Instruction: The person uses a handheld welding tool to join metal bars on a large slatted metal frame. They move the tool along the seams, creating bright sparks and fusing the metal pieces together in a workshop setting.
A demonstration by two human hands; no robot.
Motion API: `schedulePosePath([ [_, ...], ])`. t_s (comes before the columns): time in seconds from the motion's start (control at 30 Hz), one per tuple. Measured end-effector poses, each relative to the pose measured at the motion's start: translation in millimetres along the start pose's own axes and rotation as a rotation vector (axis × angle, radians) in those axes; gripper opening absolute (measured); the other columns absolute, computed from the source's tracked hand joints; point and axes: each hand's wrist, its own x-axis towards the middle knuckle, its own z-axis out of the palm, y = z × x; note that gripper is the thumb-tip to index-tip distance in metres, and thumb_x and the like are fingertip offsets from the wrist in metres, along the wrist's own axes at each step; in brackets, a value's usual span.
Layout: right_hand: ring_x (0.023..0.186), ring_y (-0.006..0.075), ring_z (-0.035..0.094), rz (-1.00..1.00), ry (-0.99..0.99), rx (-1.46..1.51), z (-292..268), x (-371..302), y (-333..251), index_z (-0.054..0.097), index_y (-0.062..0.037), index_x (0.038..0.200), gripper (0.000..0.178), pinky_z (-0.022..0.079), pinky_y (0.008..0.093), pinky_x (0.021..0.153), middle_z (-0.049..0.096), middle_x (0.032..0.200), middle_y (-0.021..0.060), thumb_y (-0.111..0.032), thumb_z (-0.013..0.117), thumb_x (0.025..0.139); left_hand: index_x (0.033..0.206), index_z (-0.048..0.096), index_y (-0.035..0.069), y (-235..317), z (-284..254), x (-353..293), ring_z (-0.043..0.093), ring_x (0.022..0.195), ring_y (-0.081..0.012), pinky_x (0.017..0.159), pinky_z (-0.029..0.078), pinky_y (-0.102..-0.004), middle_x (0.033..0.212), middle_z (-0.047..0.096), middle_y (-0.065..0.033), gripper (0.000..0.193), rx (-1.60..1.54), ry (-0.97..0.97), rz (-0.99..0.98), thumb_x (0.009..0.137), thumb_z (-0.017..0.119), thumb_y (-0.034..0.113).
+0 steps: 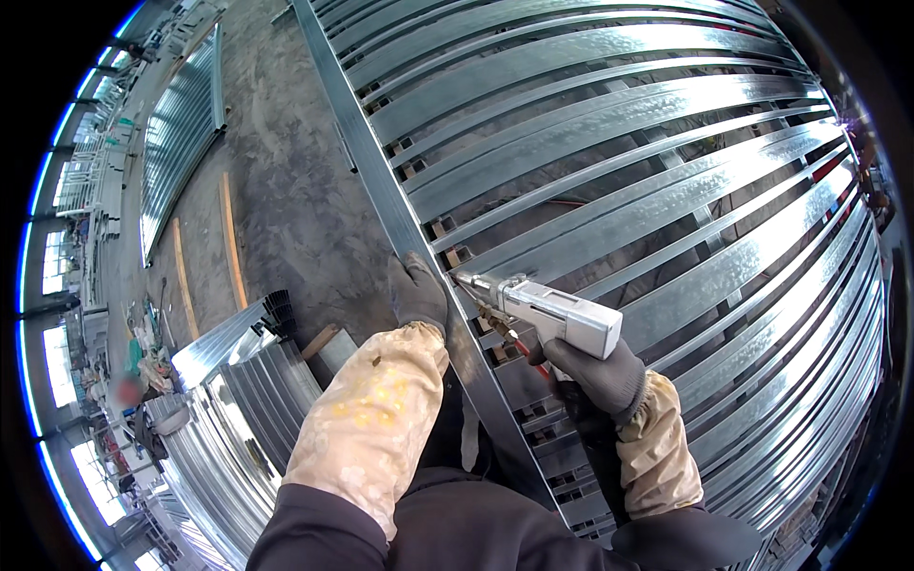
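My right hand (597, 371), in a dark grey glove, is wrapped round the grip of a boxy silver-white welding gun (562, 314). The gun's narrow nozzle points left, with its tip at the inner edge of a long metal side rail (405, 224). Brass fittings and a red hose show under the gun. My left hand (419, 293), gloved too, lies against the outer side of that rail just left of the nozzle, fingers stretched forward and partly apart. Shiny metal slats (609, 205) run off to the right from the rail, beside small open slots.
Stacked metal profiles (238, 409) stand at the lower left. Two wooden strips (231, 243) lie on the grey floor (286, 143). Farther left rests a ribbed metal panel (181, 143). Beams and cables show beneath the slats. A dark cable sheath hangs by my right forearm.
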Motion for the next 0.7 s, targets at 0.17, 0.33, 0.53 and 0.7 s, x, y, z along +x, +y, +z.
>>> schedulePosePath([
  [0.17,0.073,0.0115,0.065,0.042,-0.049,0.073,4,6,-4,0.063,0.001,0.118,0.034,0.054,0.0271,0.064,0.069,0.086,0.0059,-0.023,0.067,0.095,0.131,0.053,-0.005,4,-5,0,0.056,0.119,-0.0463,0.102,0.044,-0.0464,0.126,0.06,-0.0307,0.048,0.031,-0.049,-0.027,0.106,0.041,0.035],
  [0.33,0.077,0.0117,0.065,0.016,-0.033,0.073,2,7,4,0.062,0.0011,0.121,0.036,0.054,0.0271,0.065,0.07,0.089,0.0063,-0.024,0.067,0.096,0.135,0.05,-0.006,5,-6,0,0.054,0.124,-0.0458,0.105,0.042,-0.0455,0.131,0.058,-0.0313,0.052,0.046,-0.073,-0.064,0.106,0.039,0.036],
  [0.53,0.078,0.011,0.065,0.058,-0.048,0.035,0,6,5,0.063,0.0003,0.121,0.036,0.054,0.0267,0.066,0.069,0.09,0.0055,-0.025,0.067,0.096,0.138,0.047,-0.007,6,-6,0,0.052,0.127,-0.0453,0.108,0.04,-0.045,0.134,0.055,-0.032,0.055,0.05,-0.089,-0.073,0.106,0.039,0.037],
  [0.7,0.077,0.0102,0.064,0.066,-0.074,0.025,-1,7,4,0.063,-0.0002,0.121,0.035,0.053,0.0262,0.065,0.069,0.089,0.0046,-0.025,0.066,0.097,0.138,0.045,-0.009,-1,-6,3,0.053,0.126,-0.0449,0.107,0.041,-0.0453,0.133,0.056,-0.0331,0.054,0.027,-0.125,-0.068,0.107,0.038,0.034],
])
